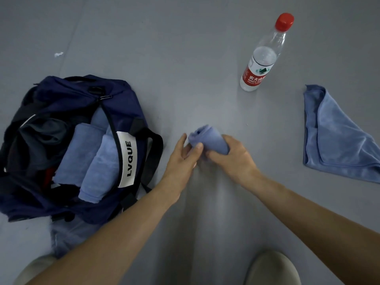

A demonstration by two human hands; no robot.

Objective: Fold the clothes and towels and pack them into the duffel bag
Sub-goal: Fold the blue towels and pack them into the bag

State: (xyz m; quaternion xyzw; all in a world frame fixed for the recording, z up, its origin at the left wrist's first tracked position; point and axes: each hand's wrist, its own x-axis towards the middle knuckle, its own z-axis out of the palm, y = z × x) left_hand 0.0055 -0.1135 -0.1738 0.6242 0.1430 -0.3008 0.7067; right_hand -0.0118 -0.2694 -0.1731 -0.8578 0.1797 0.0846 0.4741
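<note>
While both hands meet at the centre of the frame, a rolled light-blue microfibre towel [207,138] sits between them, low over the grey floor [164,58]; contact with the floor cannot be told.

Right hand [232,157]: fingers curled round the right side of the roll, clamped on it.

Left hand [185,155]: thumb pressed on the near-left end of the roll, fingers behind it, pinching.

Left of frame: open navy-blue fabric duffel bag [67,93], apart from the hands. Inside it lie one packed light-blue towel roll [78,155] and a second packed roll [100,167], side by side and touching, just right of a dark grey clothing bundle [41,136]. A white strap label printed LVQUE [128,159] crosses the right edge of the opening.

Upper right: clear plastic water bottle with red cap [261,60], upright.

Right edge: loose light-blue towel [339,145], flat on the floor, folded into a rough triangle, apart from the bottle.
</note>
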